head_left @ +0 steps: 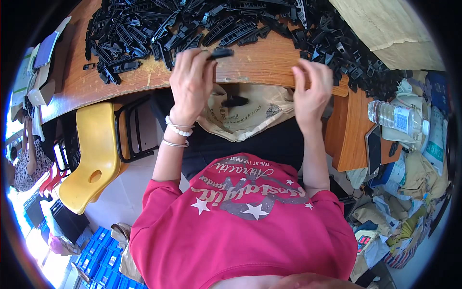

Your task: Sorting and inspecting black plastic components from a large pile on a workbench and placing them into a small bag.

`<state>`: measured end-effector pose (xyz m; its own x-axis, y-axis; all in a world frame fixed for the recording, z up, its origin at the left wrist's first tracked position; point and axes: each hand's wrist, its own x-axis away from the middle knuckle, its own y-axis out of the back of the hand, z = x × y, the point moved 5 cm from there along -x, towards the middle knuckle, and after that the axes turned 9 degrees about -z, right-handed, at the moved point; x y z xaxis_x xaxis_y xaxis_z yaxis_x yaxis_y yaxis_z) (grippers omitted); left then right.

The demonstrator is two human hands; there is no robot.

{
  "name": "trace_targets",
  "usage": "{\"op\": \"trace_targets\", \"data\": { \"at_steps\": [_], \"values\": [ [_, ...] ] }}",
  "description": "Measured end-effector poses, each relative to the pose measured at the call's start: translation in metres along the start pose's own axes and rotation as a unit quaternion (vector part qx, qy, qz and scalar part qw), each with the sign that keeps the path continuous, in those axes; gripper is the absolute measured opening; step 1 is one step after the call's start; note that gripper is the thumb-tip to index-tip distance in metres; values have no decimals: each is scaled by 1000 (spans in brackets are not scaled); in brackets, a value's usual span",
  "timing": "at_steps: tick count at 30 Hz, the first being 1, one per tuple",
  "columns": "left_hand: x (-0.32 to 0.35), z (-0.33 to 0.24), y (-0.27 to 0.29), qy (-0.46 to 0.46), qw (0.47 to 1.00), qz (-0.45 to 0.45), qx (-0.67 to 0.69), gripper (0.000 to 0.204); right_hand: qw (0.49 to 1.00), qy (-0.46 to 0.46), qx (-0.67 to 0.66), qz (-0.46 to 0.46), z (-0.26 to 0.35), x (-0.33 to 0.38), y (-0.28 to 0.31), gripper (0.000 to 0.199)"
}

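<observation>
Over the table's front edge, my left hand (188, 77) pinches a small black plastic part (222, 53) between thumb and fingers; motion blurs it. To the right, my right hand (314, 89) is raised by the table edge, thumb a little apart from loosely bent fingers, nothing visible in it. A brown paper sack (240, 127) lies open in my lap below both hands. Inside its mouth shows a dark, blurred part (235, 101). A large heap of long black ladder-like parts (139, 33) spreads across the table, beyond my left hand.
Smaller black parts (344, 48) are piled at the right of the wooden table (269, 58). A clear plastic bottle (392, 118) and a phone (373, 149) lie on the right. At left stand a yellow chair (94, 154) and blue bins (103, 257). Another person (32, 164) is at far left.
</observation>
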<state>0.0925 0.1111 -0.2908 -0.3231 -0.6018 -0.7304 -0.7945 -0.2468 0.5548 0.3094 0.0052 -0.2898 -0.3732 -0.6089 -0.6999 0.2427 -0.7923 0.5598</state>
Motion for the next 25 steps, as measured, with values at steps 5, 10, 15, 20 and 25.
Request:
{"op": "trace_targets", "data": {
  "at_steps": [5, 10, 15, 20, 25],
  "values": [
    [19, -21, -13, -45, 999, 8, 28, 18, 986, 37, 163, -1, -12, -8, -7, 19],
    [11, -24, -3, 30, 999, -38, 5, 21, 998, 25, -47, -20, -3, -7, -3, 18],
    [5, -19, -21, 29, 993, 63, 98, 22, 934, -187, -287, 99, 8, -3, -22, 21],
    [2, -19, -29, 46, 984, 95, 144, 23, 877, -240, -310, 276, 10, 5, -32, 29],
    [4, -15, -29, 41, 981, 124, 142, 24, 922, -112, -217, 299, 0, 0, -27, 33]
  ]
}}
